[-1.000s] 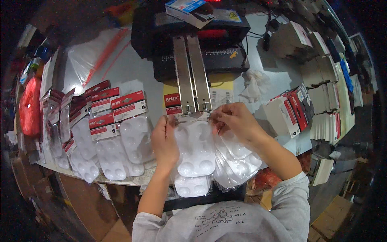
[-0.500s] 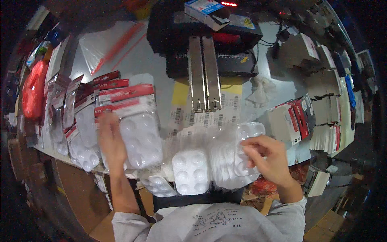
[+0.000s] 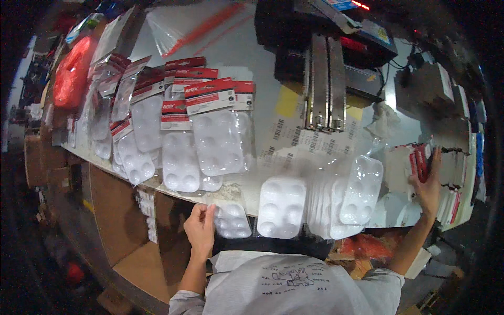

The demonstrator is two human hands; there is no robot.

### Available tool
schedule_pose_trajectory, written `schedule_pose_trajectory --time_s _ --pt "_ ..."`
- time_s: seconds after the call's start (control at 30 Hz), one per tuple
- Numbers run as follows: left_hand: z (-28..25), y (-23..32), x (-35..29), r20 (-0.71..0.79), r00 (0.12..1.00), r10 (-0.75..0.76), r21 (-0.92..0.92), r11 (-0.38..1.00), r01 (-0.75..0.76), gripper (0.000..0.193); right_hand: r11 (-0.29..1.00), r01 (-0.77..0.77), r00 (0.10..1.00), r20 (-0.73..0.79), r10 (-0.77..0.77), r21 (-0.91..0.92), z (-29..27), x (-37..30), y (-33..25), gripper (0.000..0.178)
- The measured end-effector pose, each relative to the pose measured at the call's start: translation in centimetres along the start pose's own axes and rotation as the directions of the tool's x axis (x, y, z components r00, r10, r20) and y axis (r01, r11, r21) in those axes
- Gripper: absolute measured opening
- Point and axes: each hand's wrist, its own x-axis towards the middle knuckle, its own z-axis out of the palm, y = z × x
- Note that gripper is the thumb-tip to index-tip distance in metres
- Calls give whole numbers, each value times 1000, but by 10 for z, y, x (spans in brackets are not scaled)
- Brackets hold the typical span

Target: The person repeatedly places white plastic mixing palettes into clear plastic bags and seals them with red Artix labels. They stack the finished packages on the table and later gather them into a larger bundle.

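My left hand (image 3: 201, 228) is at the table's front edge, thumb and fingers closed on the near corner of a white plastic paint palette (image 3: 232, 220) with round wells. My right hand (image 3: 429, 185) reaches out to the right, with its thumb and fingers around red-and-white header cards (image 3: 418, 161). Between the hands, a white palette (image 3: 282, 207) sits at the table edge. Beside it a row of nested palettes (image 3: 320, 207) leans over, with a clear-wrapped palette (image 3: 362, 190) at its right end.
Bagged palettes (image 3: 220, 142) with red header cards overlap on the left. A long metal-railed machine (image 3: 325, 84) stands at the back over barcode sheets (image 3: 315, 142). Card stacks (image 3: 454, 136) line the right side. An open cardboard box (image 3: 123, 220) is below the left edge.
My left hand has moved from the bagged palettes down to the palette at the table edge. My right hand has left the palette row and moved right to the header cards. The view has shifted.
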Motion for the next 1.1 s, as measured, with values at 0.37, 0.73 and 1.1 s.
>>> schedule_pose_trajectory --time_s 0.37,0.73,1.1 --pt "-22 124 8 214 922 322 -695 714 -88 13 866 -286 877 -251 409 410 -12 -12 -107 49" --pt "43 188 8 484 711 510 -590 790 -166 19 741 -237 859 492 -142 628 18 21 -199 25" --pt "52 175 8 374 736 564 -543 777 -319 16 795 -37 835 456 -308 605 31 24 -188 26"
